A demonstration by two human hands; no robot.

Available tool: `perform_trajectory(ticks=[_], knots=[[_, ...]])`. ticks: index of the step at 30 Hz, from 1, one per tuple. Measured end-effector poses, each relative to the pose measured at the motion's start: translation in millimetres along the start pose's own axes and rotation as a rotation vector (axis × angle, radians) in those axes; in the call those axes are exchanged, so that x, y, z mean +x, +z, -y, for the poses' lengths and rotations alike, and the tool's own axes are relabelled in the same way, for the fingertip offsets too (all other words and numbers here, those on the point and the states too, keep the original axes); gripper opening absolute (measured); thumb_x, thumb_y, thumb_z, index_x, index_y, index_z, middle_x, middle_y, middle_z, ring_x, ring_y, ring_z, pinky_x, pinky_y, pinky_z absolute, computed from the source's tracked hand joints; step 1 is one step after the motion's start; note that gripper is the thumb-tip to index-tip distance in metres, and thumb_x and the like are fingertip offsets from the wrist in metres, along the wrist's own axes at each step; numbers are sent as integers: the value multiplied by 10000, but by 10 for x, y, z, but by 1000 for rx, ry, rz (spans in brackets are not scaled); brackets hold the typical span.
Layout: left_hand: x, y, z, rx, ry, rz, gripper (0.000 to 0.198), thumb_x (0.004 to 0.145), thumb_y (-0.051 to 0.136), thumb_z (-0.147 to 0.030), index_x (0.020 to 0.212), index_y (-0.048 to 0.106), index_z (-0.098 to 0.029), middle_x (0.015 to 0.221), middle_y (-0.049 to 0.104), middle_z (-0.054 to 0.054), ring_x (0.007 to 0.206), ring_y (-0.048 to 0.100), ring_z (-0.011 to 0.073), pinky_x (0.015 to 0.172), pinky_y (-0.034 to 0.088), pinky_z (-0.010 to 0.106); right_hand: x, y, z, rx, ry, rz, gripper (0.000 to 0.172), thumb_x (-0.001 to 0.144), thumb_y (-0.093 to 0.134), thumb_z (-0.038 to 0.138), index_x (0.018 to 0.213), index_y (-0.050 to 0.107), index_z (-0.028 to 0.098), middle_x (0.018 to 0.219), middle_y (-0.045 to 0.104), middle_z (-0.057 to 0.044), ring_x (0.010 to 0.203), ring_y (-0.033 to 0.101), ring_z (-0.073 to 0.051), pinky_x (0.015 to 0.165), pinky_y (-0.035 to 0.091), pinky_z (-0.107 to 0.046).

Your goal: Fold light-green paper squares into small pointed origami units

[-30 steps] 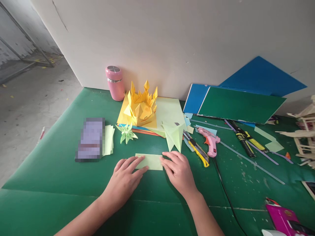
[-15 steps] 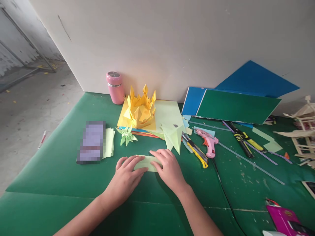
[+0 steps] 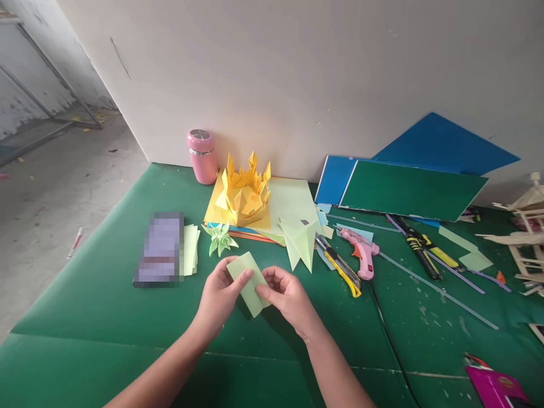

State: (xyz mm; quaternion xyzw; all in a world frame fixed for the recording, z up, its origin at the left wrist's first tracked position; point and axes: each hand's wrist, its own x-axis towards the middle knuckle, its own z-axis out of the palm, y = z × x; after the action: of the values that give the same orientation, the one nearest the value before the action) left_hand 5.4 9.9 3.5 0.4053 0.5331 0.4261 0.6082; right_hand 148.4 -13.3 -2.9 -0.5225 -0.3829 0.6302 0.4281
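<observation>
A folded strip of pale green paper [image 3: 249, 280] is lifted off the green table cover [image 3: 97, 294] and tilted on a diagonal. My left hand [image 3: 221, 297] pinches its upper left part, thumb on top. My right hand [image 3: 285, 297] pinches its lower right part with fingers curled. Just beyond the hands lie a small green origami flower [image 3: 219, 239] and a pointed pale green folded shape [image 3: 300, 238].
A yellow origami crown [image 3: 244, 192] sits on stacked coloured sheets by a pink flask [image 3: 201, 157]. A blurred card and paper stack [image 3: 164, 248] lie left. Right: a yellow utility knife [image 3: 340, 265], a pink glue gun [image 3: 360, 245] with black cord, blue and green boards [image 3: 408, 187], a wooden model [image 3: 525, 226].
The green strip lay flat on the table under both hands pressing it; now both hands have picked it up and turned it diagonal.
</observation>
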Motion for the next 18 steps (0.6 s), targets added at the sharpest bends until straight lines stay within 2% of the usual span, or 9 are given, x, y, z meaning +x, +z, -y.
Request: perform_trajectory(ticks=[3, 8, 11, 18], knots=[[5, 52, -27, -82, -49, -10, 372, 593, 771, -460, 777, 659, -157, 734, 707, 37, 722, 645, 188, 662, 519, 276, -9, 45, -31, -26, -14, 16, 371, 677, 686, 514, 792, 587, 175, 676, 526, 17, 618, 478, -126, 587, 400, -248], [-1, 11, 15, -123, -125, 27, 345, 525, 828, -405, 736, 708, -160, 733, 737, 45, 712, 653, 199, 665, 520, 288, -18, 52, -70, -160, -119, -50, 391, 755, 607, 514, 604, 457, 187, 554, 347, 62, 527, 324, -90, 486, 274, -224], [-2, -22, 17, -142, -144, 56, 342, 538, 822, -413, 739, 719, -156, 732, 740, 50, 713, 653, 202, 682, 519, 296, -24, 46, -81, -170, -146, -30, 390, 753, 610, 499, 596, 432, 190, 552, 339, 66, 524, 314, -85, 477, 271, -217], [-32, -36, 44, -125, -153, 21, 334, 576, 787, -463, 593, 678, -148, 553, 638, -15, 518, 522, 112, 536, 441, 228, -37, 45, -130, -177, -175, -33, 368, 754, 611, 445, 579, 398, 201, 530, 323, 73, 500, 301, -82, 462, 269, -214]])
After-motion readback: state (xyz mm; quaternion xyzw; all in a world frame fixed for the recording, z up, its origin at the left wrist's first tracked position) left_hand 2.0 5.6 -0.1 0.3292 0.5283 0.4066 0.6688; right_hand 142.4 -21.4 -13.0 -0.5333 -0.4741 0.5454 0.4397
